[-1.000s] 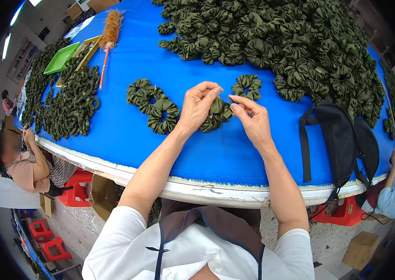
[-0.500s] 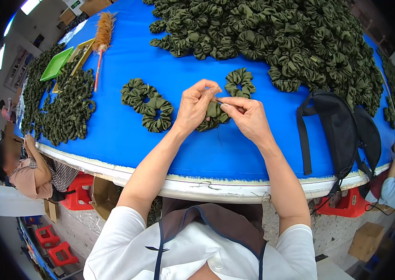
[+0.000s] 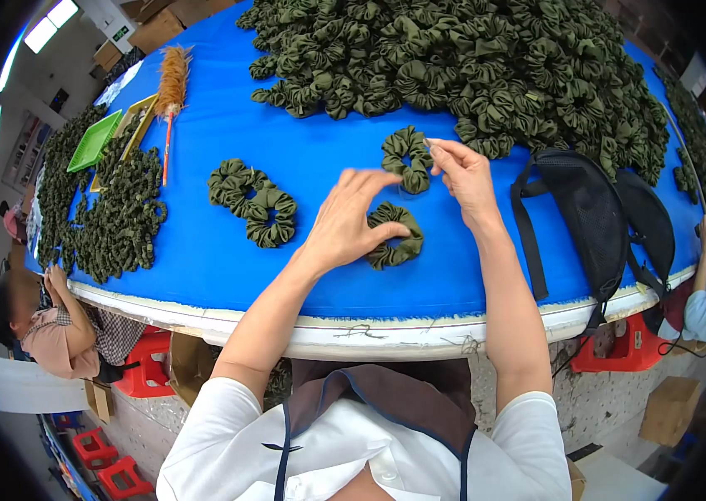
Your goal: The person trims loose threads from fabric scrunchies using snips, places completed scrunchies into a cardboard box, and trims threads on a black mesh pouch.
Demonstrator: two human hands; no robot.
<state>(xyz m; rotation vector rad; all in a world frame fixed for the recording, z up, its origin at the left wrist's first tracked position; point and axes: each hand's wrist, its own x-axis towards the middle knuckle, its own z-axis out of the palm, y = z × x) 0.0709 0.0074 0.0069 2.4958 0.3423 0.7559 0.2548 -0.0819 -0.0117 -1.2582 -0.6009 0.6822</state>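
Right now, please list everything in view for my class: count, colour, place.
Loose scrunchies: four, dark green, mid table.
Large scrunchie heap: one, dark green, far side.
Smaller heaps: two, dark green, left end and right edge.
Trays: two, green and yellow, by left heap.
Duster: one, brown and red, right of trays.
Bags: two, black, right.
Table: one, blue, centre.
Stools: four visible, red, floor.
Boxes: several, brown, floor and background.
Lights: several, white, upper left.
Other people: three visible, pink or blue clothes, sides.
Apron: one, brown, bottom.
Shirt: one, white, bottom.
Left hand: one, bare, over the nearest loose scrunchie.
Right hand: one, bare, beside the farthest loose scrunchie.
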